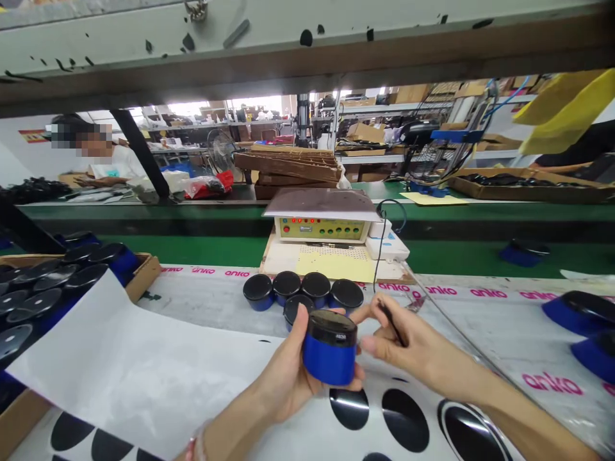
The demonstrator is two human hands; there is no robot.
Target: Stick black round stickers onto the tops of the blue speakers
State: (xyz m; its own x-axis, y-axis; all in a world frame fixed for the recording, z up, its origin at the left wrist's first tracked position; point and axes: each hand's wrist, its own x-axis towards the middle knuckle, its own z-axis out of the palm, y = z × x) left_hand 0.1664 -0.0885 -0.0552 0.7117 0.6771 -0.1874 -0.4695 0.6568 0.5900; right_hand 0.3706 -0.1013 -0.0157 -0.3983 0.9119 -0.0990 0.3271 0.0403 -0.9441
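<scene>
My left hand [288, 371] is wrapped round a blue round container with a glossy black top [330, 358], tilted a little towards me. Close to its right side is my right hand [403, 333], fingers curled round a thin dark pen-like tool [391, 323]; its tip is hard to make out. Below the hands lies a sheet of black oval stickers [404, 419], its white backing paper [158, 358] lifted and curling at the left. Just beyond, several more blue containers with black tops [316, 288] stand grouped on the table.
A cardboard box [147, 275] at the left is full of similar containers. A control box with buttons [319, 229] stands behind, before a green conveyor [216, 251]. More containers [583, 312] sit at the right. Overhead runs a shelf beam [288, 70]. Across the line a person [113, 163] is working.
</scene>
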